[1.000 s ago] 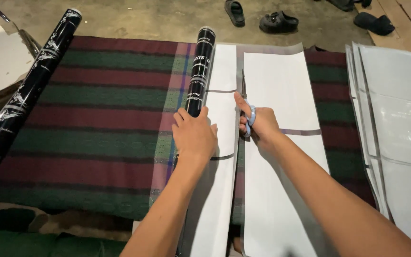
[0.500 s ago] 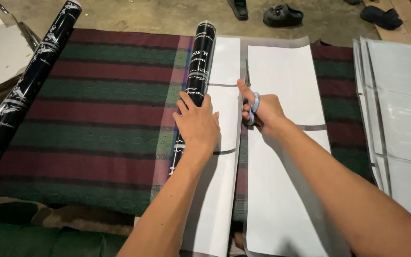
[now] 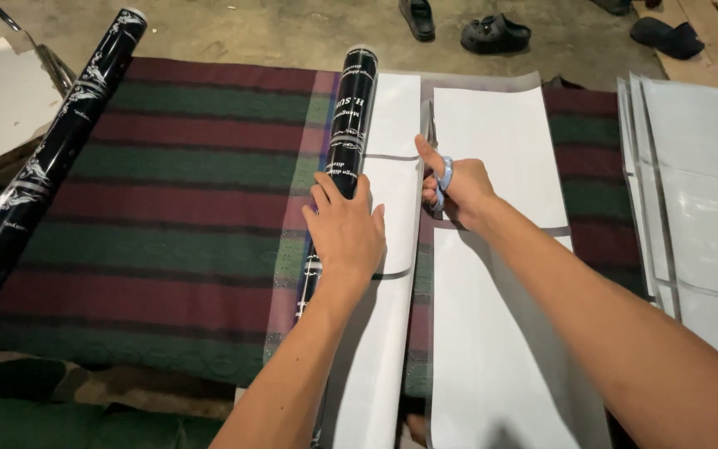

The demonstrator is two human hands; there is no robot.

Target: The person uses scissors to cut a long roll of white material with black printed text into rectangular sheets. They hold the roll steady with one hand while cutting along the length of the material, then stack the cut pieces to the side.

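While the left hand (image 3: 344, 233) lies flat and open, it presses down on a black roll (image 3: 338, 170) of printed film and on the white sheet beside it. This roll lies along the right edge of a striped blanket (image 3: 168, 208) in dark red and green. Its far end points away from the person.

Just right of the black roll is a narrow white strip (image 3: 392, 125). Right of that strip is a wider white sheet (image 3: 500, 150) that reaches down to the bottom of the view. A thin gap runs between the two.

Over this gap, close to the black roll, the right hand (image 3: 459, 187) is curled shut around a pair of scissors (image 3: 438, 170) with light blue handles. The thumb and fingers go through the handle loops. The blades point away from the person, along the gap.

Well left of the black roll, a second black roll (image 3: 43, 166) lies slanted across the blanket's left edge. Far right of the black roll is a stack of shiny pale sheets (image 3: 700, 191). Beyond its far end, some dark sandals (image 3: 492, 33) sit on the concrete floor (image 3: 251, 29).
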